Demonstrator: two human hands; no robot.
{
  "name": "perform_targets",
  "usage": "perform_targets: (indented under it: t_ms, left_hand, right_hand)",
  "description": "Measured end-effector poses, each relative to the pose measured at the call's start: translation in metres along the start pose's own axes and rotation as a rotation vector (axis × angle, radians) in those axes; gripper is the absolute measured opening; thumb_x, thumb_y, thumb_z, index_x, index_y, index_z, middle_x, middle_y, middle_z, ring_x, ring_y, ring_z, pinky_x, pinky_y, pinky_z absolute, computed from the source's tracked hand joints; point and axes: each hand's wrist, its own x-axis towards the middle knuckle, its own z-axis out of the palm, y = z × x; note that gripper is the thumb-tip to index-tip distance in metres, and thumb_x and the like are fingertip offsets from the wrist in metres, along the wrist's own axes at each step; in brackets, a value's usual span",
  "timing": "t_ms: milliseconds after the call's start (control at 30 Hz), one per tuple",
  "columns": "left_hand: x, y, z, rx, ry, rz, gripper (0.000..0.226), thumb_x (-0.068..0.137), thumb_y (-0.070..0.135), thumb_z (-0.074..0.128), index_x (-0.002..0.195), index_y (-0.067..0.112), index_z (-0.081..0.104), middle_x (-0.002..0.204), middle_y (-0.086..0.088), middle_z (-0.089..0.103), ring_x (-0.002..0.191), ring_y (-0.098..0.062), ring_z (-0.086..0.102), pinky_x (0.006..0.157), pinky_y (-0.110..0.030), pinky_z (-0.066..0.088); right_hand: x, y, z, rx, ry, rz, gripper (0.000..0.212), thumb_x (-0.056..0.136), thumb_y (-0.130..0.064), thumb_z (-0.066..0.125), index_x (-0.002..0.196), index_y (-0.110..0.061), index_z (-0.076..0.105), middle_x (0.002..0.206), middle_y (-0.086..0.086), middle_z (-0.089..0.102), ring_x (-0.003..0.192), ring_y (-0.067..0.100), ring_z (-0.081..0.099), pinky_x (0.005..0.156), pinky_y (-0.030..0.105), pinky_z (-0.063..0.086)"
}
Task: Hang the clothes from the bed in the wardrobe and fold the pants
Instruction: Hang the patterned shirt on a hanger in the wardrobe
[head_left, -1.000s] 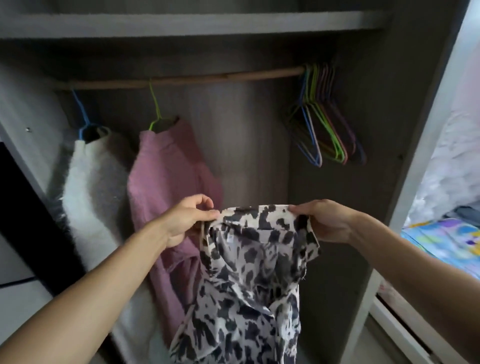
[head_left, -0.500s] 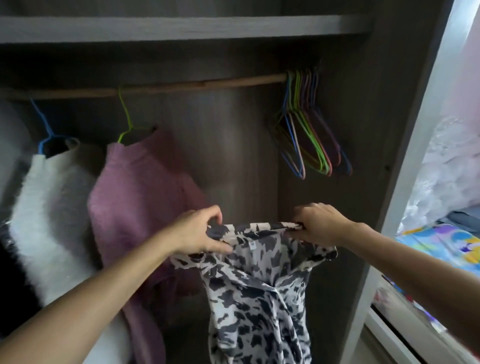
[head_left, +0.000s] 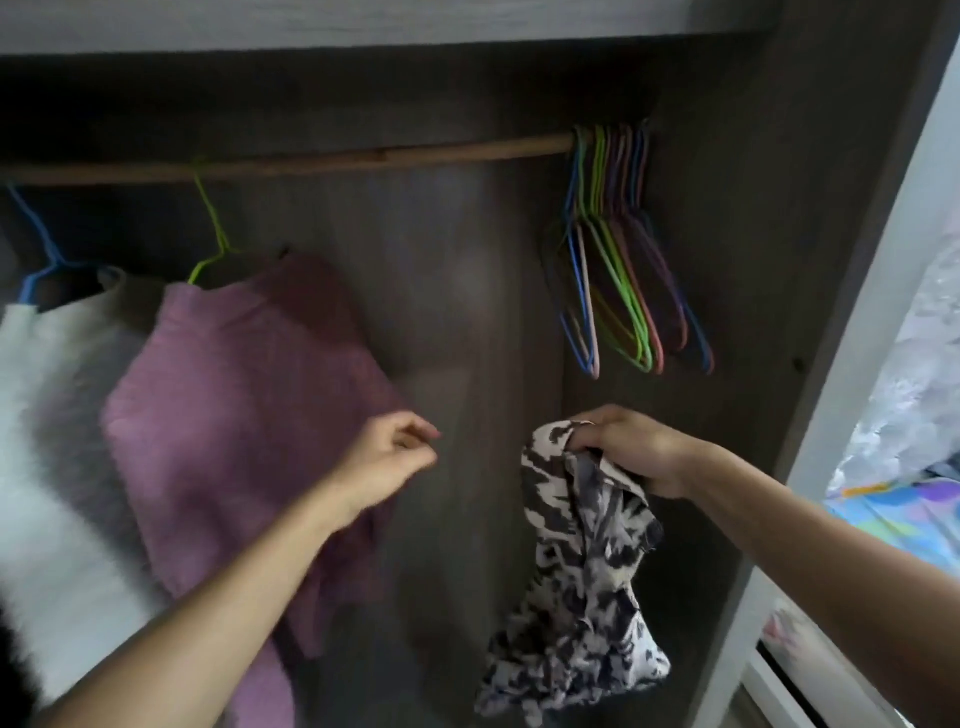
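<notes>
My right hand (head_left: 631, 447) grips the top of a black-and-white patterned garment (head_left: 582, 582), which hangs bunched below it inside the wardrobe. My left hand (head_left: 387, 460) is off the garment, hovering in front of the pink sweater (head_left: 234, 415) with loosely curled fingers and nothing in it. A wooden rail (head_left: 363, 158) runs across the wardrobe. Several empty coloured hangers (head_left: 623, 260) hang bunched at its right end, above my right hand.
The pink sweater hangs on a green hanger (head_left: 210, 228); a white fluffy garment (head_left: 57, 467) hangs on a blue hanger (head_left: 39, 244) at the left. The wardrobe side panel (head_left: 883, 260) stands at right, with a colourful bedcover (head_left: 904, 514) beyond it. A shelf (head_left: 363, 26) spans above.
My left hand let go of the patterned garment and moved left. The garment now hangs from my right hand alone, bunched instead of spread between both hands.
</notes>
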Motion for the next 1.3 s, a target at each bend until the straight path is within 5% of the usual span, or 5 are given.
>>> perform_targets:
  t_ms: [267, 567, 700, 1000, 1300]
  left_hand:
    - [-0.029, -0.027, 0.091, -0.101, -0.453, -0.194, 0.048, 0.07, 0.022, 0.085, 0.112, 0.021, 0.061, 0.1, 0.008, 0.069, 0.092, -0.004, 0.065, 0.088, -0.02, 0.05]
    - [-0.029, -0.053, 0.087, -0.14, -0.397, -0.175, 0.073, 0.059, 0.027, 0.09, 0.118, 0.031, 0.047, 0.114, 0.014, 0.063, 0.107, -0.005, 0.059, 0.092, -0.02, 0.045]
    - [-0.014, -0.058, 0.068, -0.022, -0.067, -0.14, 0.014, 0.084, 0.004, 0.063, 0.095, 0.013, 0.067, 0.091, -0.001, 0.071, 0.087, -0.017, 0.067, 0.071, -0.024, 0.05]
    - [0.042, -0.039, -0.06, 0.168, -0.068, 0.232, 0.011, 0.077, 0.016, 0.067, 0.073, 0.015, 0.057, 0.067, 0.001, 0.064, 0.063, -0.016, 0.059, 0.061, -0.032, 0.044]
    - [0.039, -0.012, -0.08, 0.455, 0.125, 0.484, 0.007, 0.079, 0.017, 0.064, 0.072, 0.016, 0.063, 0.068, 0.0, 0.063, 0.072, -0.026, 0.062, 0.064, -0.04, 0.05]
  right_hand:
    - [0.012, -0.029, 0.012, 0.358, 0.109, -0.009, 0.017, 0.09, -0.006, 0.053, 0.079, -0.005, 0.066, 0.075, 0.017, 0.064, 0.061, 0.026, 0.063, 0.063, 0.035, 0.056]
    - [0.001, -0.05, 0.042, 0.661, 0.151, 0.05, 0.021, 0.094, -0.013, 0.052, 0.09, 0.0, 0.068, 0.08, 0.017, 0.069, 0.066, 0.025, 0.067, 0.064, 0.037, 0.06]
    - [-0.005, -0.054, 0.054, 0.682, 0.188, 0.031, 0.023, 0.094, -0.011, 0.052, 0.084, 0.001, 0.069, 0.079, 0.019, 0.07, 0.065, 0.027, 0.068, 0.064, 0.038, 0.06]
    - [-0.002, -0.02, 0.043, -0.586, 0.538, 0.117, 0.02, 0.08, -0.026, 0.059, 0.071, -0.009, 0.065, 0.072, 0.01, 0.067, 0.069, 0.016, 0.057, 0.068, 0.036, 0.05]
    - [0.041, -0.117, 0.002, -1.033, 1.044, -0.116, 0.021, 0.086, -0.034, 0.057, 0.1, -0.024, 0.069, 0.103, 0.006, 0.069, 0.095, 0.034, 0.066, 0.074, 0.036, 0.051]
